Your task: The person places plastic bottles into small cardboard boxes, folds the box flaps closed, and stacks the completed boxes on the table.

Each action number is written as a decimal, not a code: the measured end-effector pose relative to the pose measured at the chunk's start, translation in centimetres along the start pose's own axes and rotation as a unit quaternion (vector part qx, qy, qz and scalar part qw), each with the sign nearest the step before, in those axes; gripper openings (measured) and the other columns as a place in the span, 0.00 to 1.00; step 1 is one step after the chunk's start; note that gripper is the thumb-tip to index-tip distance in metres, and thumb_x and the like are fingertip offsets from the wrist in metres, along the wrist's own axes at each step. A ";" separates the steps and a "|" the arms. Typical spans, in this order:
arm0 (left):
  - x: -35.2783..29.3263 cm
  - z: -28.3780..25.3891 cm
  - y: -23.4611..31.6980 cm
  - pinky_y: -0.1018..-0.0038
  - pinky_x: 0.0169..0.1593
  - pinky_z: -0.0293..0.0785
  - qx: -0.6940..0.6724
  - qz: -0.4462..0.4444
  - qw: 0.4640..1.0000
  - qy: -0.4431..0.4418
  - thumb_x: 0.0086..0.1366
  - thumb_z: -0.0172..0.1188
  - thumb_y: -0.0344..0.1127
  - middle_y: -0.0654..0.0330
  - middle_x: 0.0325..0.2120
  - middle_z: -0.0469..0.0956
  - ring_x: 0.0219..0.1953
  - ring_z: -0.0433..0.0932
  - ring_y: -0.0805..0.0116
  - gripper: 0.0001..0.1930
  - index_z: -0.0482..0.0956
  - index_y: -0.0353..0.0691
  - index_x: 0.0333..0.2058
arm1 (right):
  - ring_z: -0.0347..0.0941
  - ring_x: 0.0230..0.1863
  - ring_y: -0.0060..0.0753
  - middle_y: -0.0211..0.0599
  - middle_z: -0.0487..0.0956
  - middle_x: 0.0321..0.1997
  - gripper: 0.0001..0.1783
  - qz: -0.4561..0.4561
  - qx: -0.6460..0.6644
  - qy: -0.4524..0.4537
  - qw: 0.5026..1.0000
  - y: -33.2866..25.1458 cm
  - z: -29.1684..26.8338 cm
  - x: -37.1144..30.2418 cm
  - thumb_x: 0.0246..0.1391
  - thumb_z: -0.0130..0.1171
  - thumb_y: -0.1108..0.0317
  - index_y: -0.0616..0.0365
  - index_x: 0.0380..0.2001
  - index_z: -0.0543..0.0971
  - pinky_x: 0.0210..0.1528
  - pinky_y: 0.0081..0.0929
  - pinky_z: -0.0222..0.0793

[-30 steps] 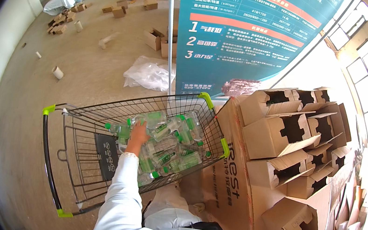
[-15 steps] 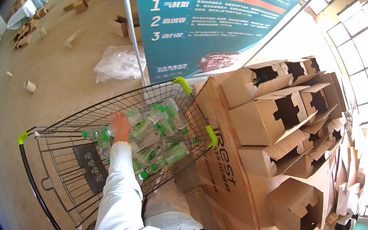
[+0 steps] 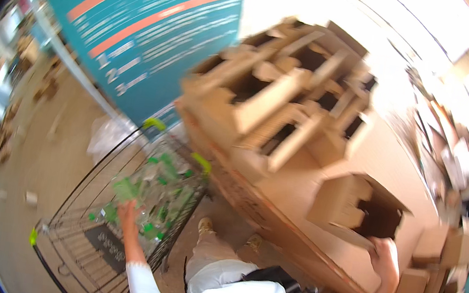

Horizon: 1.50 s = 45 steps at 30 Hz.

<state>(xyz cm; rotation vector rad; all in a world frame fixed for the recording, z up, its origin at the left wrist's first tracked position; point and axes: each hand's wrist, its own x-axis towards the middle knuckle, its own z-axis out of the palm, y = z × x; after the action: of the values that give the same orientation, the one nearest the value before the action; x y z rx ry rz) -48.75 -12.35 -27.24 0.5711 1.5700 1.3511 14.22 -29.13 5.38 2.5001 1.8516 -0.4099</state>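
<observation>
My left hand [image 3: 129, 214] is over the shopping cart [image 3: 64, 211], its fingers at a clear plastic bottle [image 3: 127, 189] with a green label, which they seem to grip; motion blurs them. Under and around it in the cart lie several more clear bottles [image 3: 169, 166] with green caps and labels. At the right, my right hand [image 3: 386, 261] is closed on the lower edge of an open cardboard box [image 3: 334, 202]. That box rests tilted on a large brown carton [image 3: 281, 237], its dark opening facing right.
Several open cardboard boxes [image 3: 258, 108] are grouped on the carton's far part. A teal printed banner [image 3: 160, 34] stands behind the cart, with a clear plastic sheet [image 3: 108, 139] on the floor beside it. More boxes [image 3: 440, 259] are piled at the right.
The view has swung to the right, so cart and boxes sit further left. My left hand has drawn back with a bottle at its fingers. My right hand stays on the box edge.
</observation>
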 end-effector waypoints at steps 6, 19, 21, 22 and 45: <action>-16.3 17.8 12.9 0.55 0.61 0.66 -0.236 0.124 0.918 -0.295 0.56 0.66 0.43 0.49 0.56 0.67 0.58 0.69 0.51 0.40 0.57 0.38 0.63 | 0.74 0.29 0.55 0.52 0.76 0.23 0.15 -0.130 0.065 -0.009 0.989 5.6 1.7 -0.9 0.41 0.58 0.79 0.58 0.36 0.80 0.31 0.43 0.70; -39.1 52.0 17.2 0.67 0.45 0.76 0.246 0.366 0.535 -0.720 0.43 0.72 0.40 0.47 0.35 0.81 0.39 0.82 0.56 0.38 0.68 0.29 0.51 | 0.80 0.30 0.45 0.44 0.79 0.23 0.16 -0.134 0.061 0.071 0.987 5.8 3.4 0.3 0.43 0.58 0.75 0.63 0.39 0.77 0.29 0.39 0.74; -38.6 52.4 15.5 0.63 0.47 0.76 0.370 0.376 0.481 -0.700 0.40 0.71 0.41 0.38 0.36 0.78 0.43 0.79 0.46 0.35 0.69 0.28 0.45 | 0.81 0.31 0.41 0.40 0.80 0.25 0.11 -0.131 0.006 0.073 0.989 5.2 3.9 -0.3 0.45 0.57 0.74 0.61 0.36 0.78 0.30 0.36 0.76; -38.1 52.8 14.9 0.62 0.48 0.75 0.433 0.385 0.442 -0.685 0.39 0.72 0.42 0.38 0.35 0.78 0.43 0.79 0.46 0.35 0.70 0.28 0.44 | 0.81 0.32 0.40 0.39 0.81 0.27 0.06 -0.085 0.022 0.112 0.990 4.8 4.8 -0.6 0.47 0.56 0.73 0.61 0.30 0.79 0.31 0.34 0.76; -33.2 57.6 7.7 0.65 0.50 0.77 0.740 0.405 0.110 -0.525 0.52 0.67 0.35 0.48 0.45 0.80 0.50 0.79 0.53 0.19 0.82 0.38 0.45 | 0.72 0.55 0.52 0.56 0.79 0.42 0.09 -0.040 0.000 0.238 0.970 4.8 6.4 1.3 0.39 0.58 0.72 0.66 0.24 0.82 0.49 0.35 0.74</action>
<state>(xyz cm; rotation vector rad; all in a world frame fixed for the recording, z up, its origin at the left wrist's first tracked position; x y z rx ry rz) 14.18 -9.58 -4.52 2.9309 0.4256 -1.0888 17.73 -30.37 -1.82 2.7058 2.0977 0.2176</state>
